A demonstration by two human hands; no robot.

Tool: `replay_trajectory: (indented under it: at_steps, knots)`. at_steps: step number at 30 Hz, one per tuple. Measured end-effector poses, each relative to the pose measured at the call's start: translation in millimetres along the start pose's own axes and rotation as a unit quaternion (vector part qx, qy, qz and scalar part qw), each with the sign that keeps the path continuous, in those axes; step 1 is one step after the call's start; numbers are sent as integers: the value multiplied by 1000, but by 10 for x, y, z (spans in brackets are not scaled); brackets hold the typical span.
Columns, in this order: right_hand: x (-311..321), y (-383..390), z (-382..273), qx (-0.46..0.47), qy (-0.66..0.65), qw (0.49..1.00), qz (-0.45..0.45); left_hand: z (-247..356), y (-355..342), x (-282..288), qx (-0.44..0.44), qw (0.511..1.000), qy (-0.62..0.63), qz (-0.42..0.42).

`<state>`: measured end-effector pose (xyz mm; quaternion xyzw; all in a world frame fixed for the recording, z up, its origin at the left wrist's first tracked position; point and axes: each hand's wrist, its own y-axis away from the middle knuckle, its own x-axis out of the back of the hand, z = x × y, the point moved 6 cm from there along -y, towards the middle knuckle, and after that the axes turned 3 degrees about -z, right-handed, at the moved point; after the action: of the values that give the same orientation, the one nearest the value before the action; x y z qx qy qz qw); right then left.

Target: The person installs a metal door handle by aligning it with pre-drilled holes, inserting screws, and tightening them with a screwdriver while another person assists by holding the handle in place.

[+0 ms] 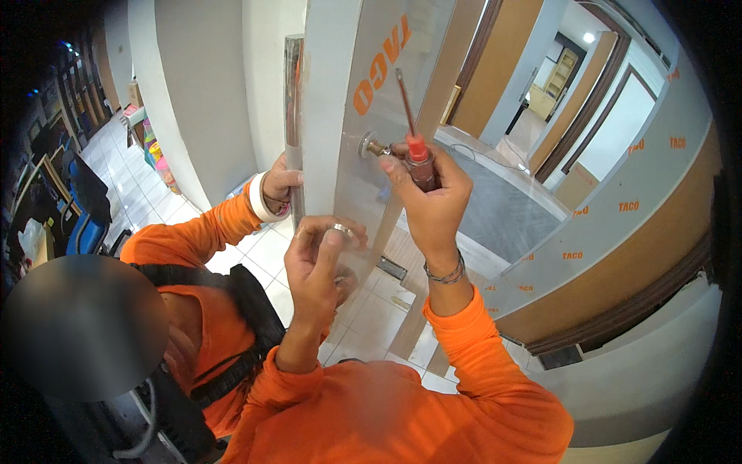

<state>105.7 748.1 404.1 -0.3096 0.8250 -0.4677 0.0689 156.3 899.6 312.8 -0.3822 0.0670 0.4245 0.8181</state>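
Note:
My right hand [429, 193] grips a red-handled screwdriver [416, 147], blade pointing up, with thumb and fingers beside a metal knob fitting [377, 148]. The fitting stands out from a round plate on a film-covered panel [359, 69]. Lower down, my left hand [313, 255] pinches a small silver ring [343, 230] near the panel's lower part; some of its fingertips are hard to make out.
A co-worker in an orange sleeve [185, 237] grips the panel's edge with one hand [280, 185]. Beyond are a tiled floor [158, 201], a blue chair [89, 213], coloured items [161, 155], a curved film-covered panel [618, 232] and doorways on the right.

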Motion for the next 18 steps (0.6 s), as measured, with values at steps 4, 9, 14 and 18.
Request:
replay_trajectory:
  at_steps: [4, 9, 14, 18]
  knots:
    - [-13, -13, 12, 19, 16, 1000, -2, 51, -22, 25, 26, 1000, -7, 10]
    - [20, -42, -33, 12, -37, 998, 39, 74, -115, 146, -24, 998, -33, 44]
    - [57, -69, 41, -37, 21, 999, 4, 84, -186, 191, -38, 995, -26, 83]
    - [32, -66, 4, 29, -28, 998, 38, 60, -250, 246, -40, 995, -19, 91]
